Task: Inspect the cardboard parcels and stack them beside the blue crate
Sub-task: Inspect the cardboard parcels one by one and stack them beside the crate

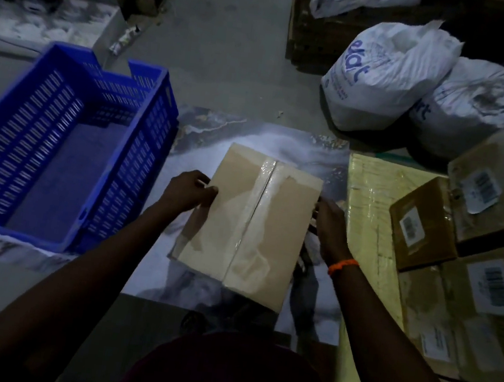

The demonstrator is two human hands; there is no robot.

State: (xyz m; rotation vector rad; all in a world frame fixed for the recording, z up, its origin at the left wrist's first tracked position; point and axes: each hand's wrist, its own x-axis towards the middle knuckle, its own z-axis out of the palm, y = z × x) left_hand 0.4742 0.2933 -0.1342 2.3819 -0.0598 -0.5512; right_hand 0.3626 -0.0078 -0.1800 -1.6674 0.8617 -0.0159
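1. Parcel in hand: plain tan cardboard parcel with a clear-taped centre seam (248, 222), gripped between both hands, taped face up, over the marbled floor sheet (296, 145).
2. Left hand (189, 191) clamped on the left edge, thumb across the top; right hand (328, 227), orange thread at the wrist, pressed flat on the right side.
3. Looks like the inspection step, seam facing up.
4. Blue slotted plastic crate (61, 144) just left, apparently empty; no stack beside it yet.
5. Labelled brown cardboard parcels (458, 245) waiting on the right.
6. Next, probably: lower flat on the floor close beside the crate wall, square enough to carry others.
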